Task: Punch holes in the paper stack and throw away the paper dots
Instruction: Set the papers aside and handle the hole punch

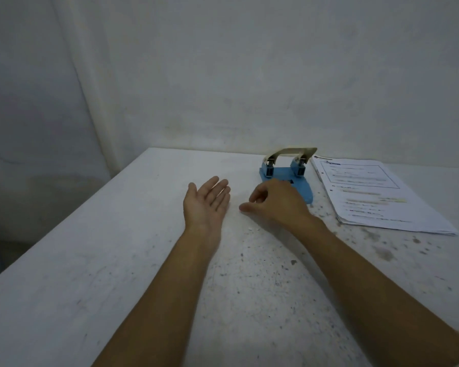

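Observation:
A blue hole punch (286, 172) with a cream lever stands at the far side of the white table (117, 260). Right of it lies the printed paper stack (376, 197), with punched holes along its left edge. My left hand (206, 203) rests palm up on the table, fingers apart and empty. My right hand (276, 201) hovers just in front of the punch, fingers curled with thumb and forefinger near the tabletop; whether it pinches anything is hidden. A few small white paper dots (252, 229) lie on the table below my right hand.
The table's left edge runs diagonally from the far corner toward the near left, with dark floor beyond it. A white wall stands close behind the table. Dark specks and stains mark the tabletop at the right.

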